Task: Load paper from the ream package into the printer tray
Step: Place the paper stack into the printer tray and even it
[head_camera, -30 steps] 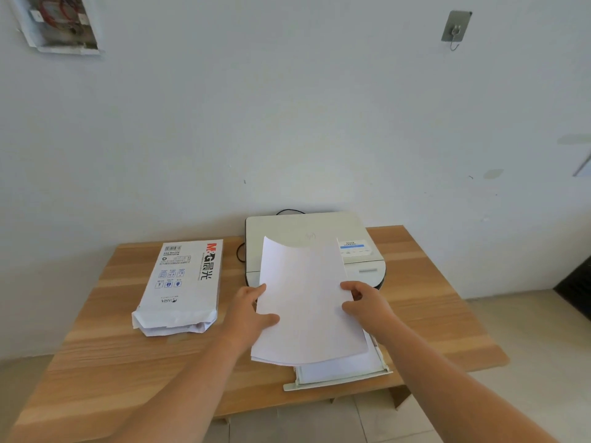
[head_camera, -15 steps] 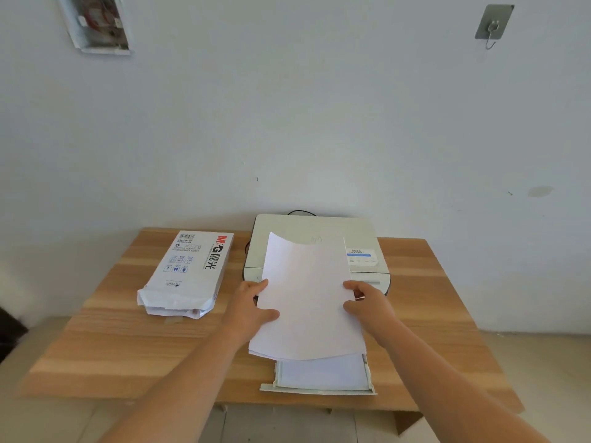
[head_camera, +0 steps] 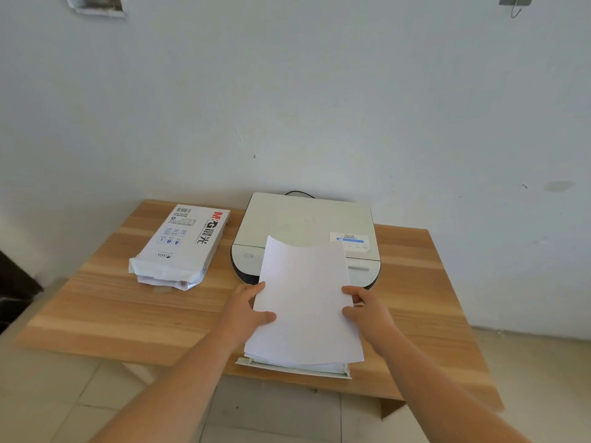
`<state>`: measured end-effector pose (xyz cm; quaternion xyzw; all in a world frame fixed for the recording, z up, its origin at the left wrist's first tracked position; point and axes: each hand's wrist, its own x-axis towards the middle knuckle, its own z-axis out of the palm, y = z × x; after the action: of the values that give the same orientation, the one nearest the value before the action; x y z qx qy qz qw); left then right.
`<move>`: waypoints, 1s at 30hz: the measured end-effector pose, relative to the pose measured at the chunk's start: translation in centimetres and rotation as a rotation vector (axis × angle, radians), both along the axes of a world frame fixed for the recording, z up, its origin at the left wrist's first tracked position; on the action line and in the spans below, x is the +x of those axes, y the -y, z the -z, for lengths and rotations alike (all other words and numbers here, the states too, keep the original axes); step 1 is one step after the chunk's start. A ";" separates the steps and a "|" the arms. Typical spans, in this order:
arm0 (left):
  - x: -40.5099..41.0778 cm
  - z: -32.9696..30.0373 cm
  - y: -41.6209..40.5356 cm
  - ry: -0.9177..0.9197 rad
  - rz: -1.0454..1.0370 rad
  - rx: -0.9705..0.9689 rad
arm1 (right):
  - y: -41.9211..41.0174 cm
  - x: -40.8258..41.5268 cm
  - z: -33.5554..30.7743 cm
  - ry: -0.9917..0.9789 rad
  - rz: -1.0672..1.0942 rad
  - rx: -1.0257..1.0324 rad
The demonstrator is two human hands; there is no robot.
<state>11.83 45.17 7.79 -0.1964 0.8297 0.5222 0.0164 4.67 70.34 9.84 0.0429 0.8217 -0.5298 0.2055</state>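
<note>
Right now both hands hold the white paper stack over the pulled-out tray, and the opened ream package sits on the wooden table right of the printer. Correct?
Not quite. In the head view the opened white ream package lies left of the white flat printer, not right. The rest holds.

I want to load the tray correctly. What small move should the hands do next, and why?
Probably lower the paper stack flat into the pulled-out tray. Left hand and right hand hold its sides above the tray, with its far edge over the printer.
</note>
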 end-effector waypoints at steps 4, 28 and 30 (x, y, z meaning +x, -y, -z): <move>1.1 1.4 -0.1 0.057 0.020 0.024 | -0.2 1.6 1.4 0.072 0.051 -0.043; 4.1 7.4 -0.3 0.280 0.065 0.116 | -1.8 5.1 10.1 0.326 0.085 -0.003; 4.1 7.8 -0.3 0.291 0.062 0.135 | -1.9 5.1 10.4 0.335 0.081 -0.002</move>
<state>15.95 45.48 -0.02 -0.2429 0.7873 0.5419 0.1658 9.72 72.22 -0.52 0.1636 0.7731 -0.5238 0.3182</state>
